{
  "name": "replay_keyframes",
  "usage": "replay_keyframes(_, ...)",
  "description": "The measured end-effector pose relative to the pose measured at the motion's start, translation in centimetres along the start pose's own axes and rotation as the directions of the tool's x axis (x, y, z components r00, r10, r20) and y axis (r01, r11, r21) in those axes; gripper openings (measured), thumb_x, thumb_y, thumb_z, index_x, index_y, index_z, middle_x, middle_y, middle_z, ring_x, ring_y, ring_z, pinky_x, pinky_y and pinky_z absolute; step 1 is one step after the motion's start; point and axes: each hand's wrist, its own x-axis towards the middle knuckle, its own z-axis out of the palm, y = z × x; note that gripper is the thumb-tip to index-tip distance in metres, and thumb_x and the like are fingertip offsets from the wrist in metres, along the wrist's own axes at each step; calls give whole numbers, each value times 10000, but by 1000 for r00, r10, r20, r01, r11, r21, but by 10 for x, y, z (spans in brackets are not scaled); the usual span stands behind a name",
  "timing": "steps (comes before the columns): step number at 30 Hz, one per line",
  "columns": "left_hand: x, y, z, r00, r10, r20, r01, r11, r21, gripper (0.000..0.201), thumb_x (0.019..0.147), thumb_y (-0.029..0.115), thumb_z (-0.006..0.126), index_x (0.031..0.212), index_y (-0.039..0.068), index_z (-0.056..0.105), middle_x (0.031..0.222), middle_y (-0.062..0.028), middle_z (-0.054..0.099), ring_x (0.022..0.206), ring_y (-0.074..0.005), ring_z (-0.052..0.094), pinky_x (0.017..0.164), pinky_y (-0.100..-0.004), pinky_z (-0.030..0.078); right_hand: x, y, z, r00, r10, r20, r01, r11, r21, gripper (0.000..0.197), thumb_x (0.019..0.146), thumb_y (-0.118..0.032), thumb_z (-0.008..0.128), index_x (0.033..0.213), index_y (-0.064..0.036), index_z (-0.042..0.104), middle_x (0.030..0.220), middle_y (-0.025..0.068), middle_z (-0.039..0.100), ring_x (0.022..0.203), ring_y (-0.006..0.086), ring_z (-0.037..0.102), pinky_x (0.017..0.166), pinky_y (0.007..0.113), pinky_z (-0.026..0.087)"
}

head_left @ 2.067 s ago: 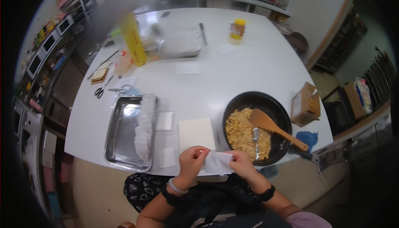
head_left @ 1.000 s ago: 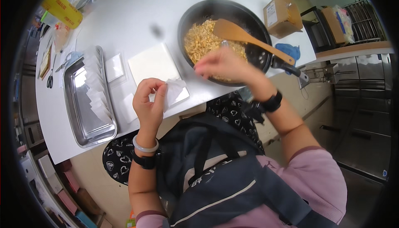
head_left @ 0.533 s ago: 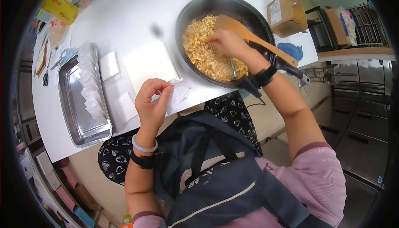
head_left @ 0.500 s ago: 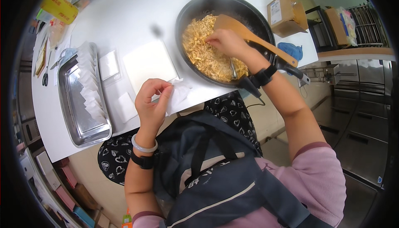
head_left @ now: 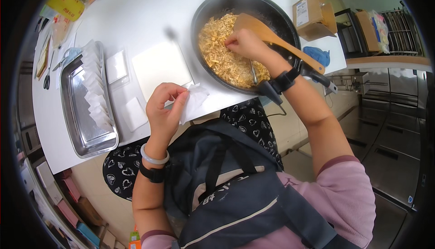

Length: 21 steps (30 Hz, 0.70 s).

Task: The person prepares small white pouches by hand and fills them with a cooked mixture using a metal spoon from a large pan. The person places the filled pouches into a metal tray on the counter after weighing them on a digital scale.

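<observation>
My left hand pinches a small white paper piece between thumb and forefinger at the table's front edge; it looks like a thin paper bag. Inside the black pan, my right hand is closed at the fingertips, right over a golden, flaky chopped food mix. Whatever those fingertips hold is too small to see. A wooden spatula rests across the pan beside that hand. Below the hand, a metal spoon stands in the mix.
A steel tray at the left holds a row of folded white papers. A white square sheet lies between tray and pan. Right of the pan are a cardboard box and a blue cloth. Scissors lie far left.
Both hands stay almost where they were. My right hand's fingers have shifted slightly over the mix, and the paper in my left hand shows a bit more. The view has moved slightly.
</observation>
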Motion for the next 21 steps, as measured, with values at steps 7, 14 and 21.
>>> replay_keyframes(7, -1, -3, -1, 1000, -5, -2, 5, 1000, -14, 34, 800, -12, 630, 809, -11, 598, 779, -24, 573, 688, -90, 485, 642, -205, 400, -12, 8, -10, 937, 297, 182, -341, 675, 655, 211, 857, -105, 615, 1041, -12, 660, 901, 55, 660, 812, 135, 612, 699, 244, 490)
replay_keyframes(14, 1, 0, 0, 1000, 1, 12, -1, 1000, -25, 37, 802, -11, 632, 814, -10, 597, 780, -20, 567, 690, -84, 481, 645, -199, 397, -38, 7, -27, 913, 204, 352, -388, 176, 905, 234, 872, -56, 560, 1091, 14, 607, 876, 50, 656, 781, 78, 617, 662, 194, 487)
replay_keyframes(21, 0, -5, -1, 999, -31, 8, 32, 999, -28, 41, 805, -18, 631, 820, -10, 594, 784, -13, 561, 692, -80, 476, 645, -195, 392, -41, 13, -24, 915, 326, 239, -404, 704, 585, 277, 856, -144, 583, 1107, -33, 620, 947, 72, 668, 881, 144, 627, 726, 280, 495)
